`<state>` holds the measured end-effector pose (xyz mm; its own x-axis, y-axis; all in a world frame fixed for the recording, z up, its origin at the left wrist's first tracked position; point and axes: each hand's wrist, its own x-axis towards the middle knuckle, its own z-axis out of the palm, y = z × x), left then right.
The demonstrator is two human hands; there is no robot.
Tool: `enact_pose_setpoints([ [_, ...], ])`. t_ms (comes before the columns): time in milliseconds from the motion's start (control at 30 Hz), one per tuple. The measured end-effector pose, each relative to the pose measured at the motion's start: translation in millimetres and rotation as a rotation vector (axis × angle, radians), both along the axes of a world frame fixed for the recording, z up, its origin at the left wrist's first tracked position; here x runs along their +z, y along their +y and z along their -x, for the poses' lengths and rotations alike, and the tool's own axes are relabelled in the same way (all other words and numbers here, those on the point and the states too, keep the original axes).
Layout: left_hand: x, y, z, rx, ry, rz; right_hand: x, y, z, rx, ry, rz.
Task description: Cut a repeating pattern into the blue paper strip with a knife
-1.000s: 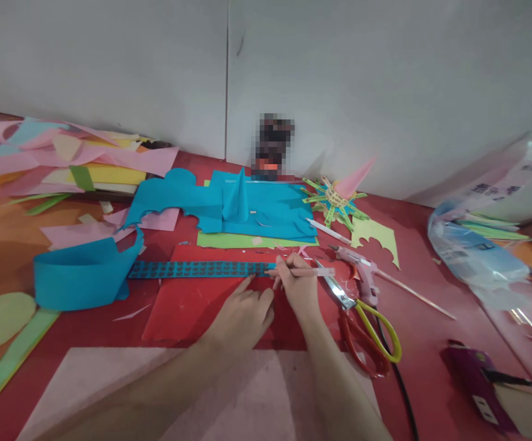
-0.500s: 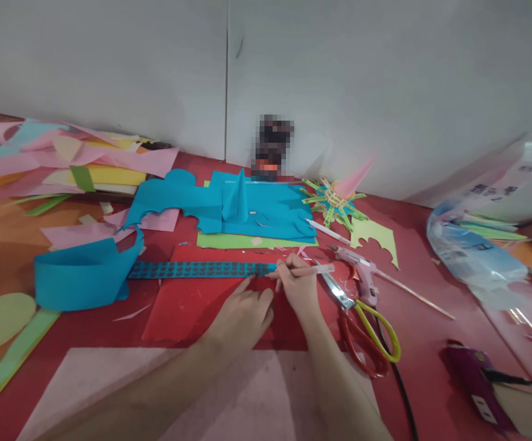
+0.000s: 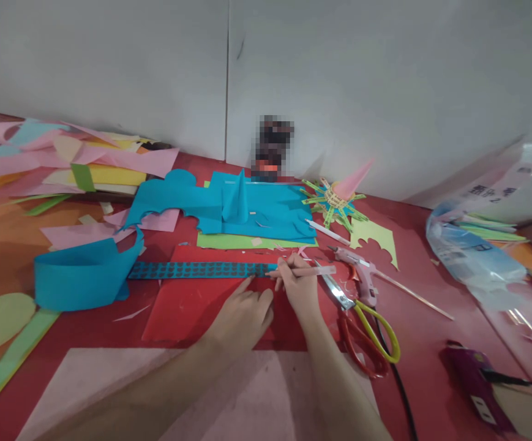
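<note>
A blue paper strip (image 3: 201,269) with rows of dark curved marks lies across a red board (image 3: 192,306). Its left part joins a blue paper band (image 3: 79,275) standing in a curl. My left hand (image 3: 242,312) rests on the board, index finger stretched onto the strip's lower edge and the other fingers loosely bent; it grips nothing. In my right hand (image 3: 297,285) is a pale pink pen (image 3: 318,271), its tip against the strip near the right end. My hand hides part of that end.
Right of my hand lie scissors (image 3: 362,324), a pink glue gun (image 3: 360,269) with its cord, and a white pen (image 3: 327,231). Behind are blue paper sheets (image 3: 275,208) with a cone, and a pink-coned paper piece (image 3: 339,193). Paper scraps (image 3: 109,159) pile up left; a purple power strip (image 3: 477,386) sits right.
Both hands stay almost where they were. The pen in my right hand shifts very slightly at the strip's right end; the marks look the same.
</note>
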<state>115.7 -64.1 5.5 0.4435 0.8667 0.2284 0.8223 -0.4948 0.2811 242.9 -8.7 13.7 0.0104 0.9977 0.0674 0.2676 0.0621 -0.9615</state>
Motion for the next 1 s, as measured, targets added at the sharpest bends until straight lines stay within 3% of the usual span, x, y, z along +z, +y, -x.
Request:
enact_pose_setpoints([
  [1000, 0.2, -0.2, 0.2, 0.004, -0.089, -0.003, -1.7, -0.3, -0.3, -0.014, -0.015, 0.006],
])
